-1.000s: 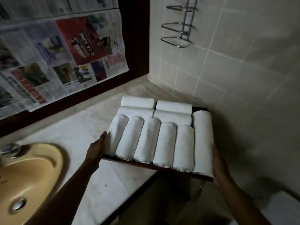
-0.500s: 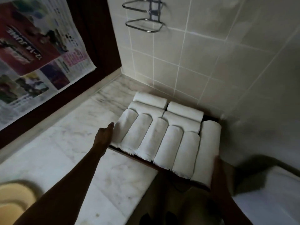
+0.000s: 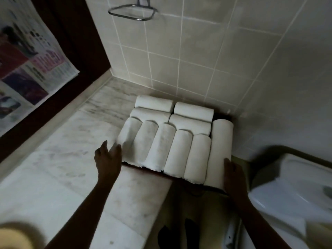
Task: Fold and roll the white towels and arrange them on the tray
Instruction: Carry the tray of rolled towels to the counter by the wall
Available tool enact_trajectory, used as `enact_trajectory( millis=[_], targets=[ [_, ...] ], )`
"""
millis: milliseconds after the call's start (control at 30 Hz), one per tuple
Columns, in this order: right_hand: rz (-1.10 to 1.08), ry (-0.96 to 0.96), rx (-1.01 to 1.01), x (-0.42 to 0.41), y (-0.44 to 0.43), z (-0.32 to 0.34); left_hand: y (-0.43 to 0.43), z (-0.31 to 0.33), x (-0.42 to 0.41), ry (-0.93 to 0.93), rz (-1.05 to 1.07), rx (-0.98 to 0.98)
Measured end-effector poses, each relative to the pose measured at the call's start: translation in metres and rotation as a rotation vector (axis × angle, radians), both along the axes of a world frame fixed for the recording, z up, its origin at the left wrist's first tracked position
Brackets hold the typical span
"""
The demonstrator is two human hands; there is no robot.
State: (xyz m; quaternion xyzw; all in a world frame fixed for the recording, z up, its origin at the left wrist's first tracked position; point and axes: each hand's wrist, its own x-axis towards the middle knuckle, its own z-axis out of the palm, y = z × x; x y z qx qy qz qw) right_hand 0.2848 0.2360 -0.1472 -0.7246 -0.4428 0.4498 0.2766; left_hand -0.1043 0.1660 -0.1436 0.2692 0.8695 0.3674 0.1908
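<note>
A dark tray (image 3: 206,186) sits in the corner of the marble counter (image 3: 62,168), its front right part past the counter's edge. Several rolled white towels (image 3: 177,151) fill it: a front row lying lengthwise, shorter rolls crosswise behind, and one long roll (image 3: 220,146) along the right side. My left hand (image 3: 107,159) touches the tray's front left corner with fingers and thumb spread. My right hand (image 3: 231,173) holds the front right corner, fingers up against the end of the long roll.
Tiled wall (image 3: 197,60) stands right behind the tray, with a chrome wire rack (image 3: 132,13) above. Newspaper (image 3: 27,69) hangs at the left. A yellow basin (image 3: 12,236) shows at the bottom left, a white fixture (image 3: 296,186) at the right.
The tray has moved away from the basin into the counter's corner by the tiled wall. My left hand's fingers have loosened from the tray's side and spread.
</note>
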Motion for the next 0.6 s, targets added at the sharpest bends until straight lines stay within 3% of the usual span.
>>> enact_trajectory(
  millis=[67, 133, 233, 333, 600],
  targets=[
    [0.047, -0.098, 0.044, 0.004, 0.01, 0.003, -0.019, 0.002, 0.025, -0.006, 0.052, 0.124],
    [0.077, -0.093, 0.005, 0.009, -0.001, -0.009, -0.035, 0.001, 0.053, -0.142, 0.128, 0.195],
    [0.11, -0.09, -0.03, 0.008, 0.005, -0.003, -0.048, -0.01, 0.092, -0.534, 0.213, 0.131],
    [0.147, -0.083, -0.046, 0.001, -0.001, 0.001, -0.053, -0.015, 0.124, -0.939, 0.225, 0.194],
    [0.208, 0.037, -0.066, -0.041, -0.019, -0.004, -0.048, -0.008, 0.134, -1.039, 0.168, 0.256]
  ],
)
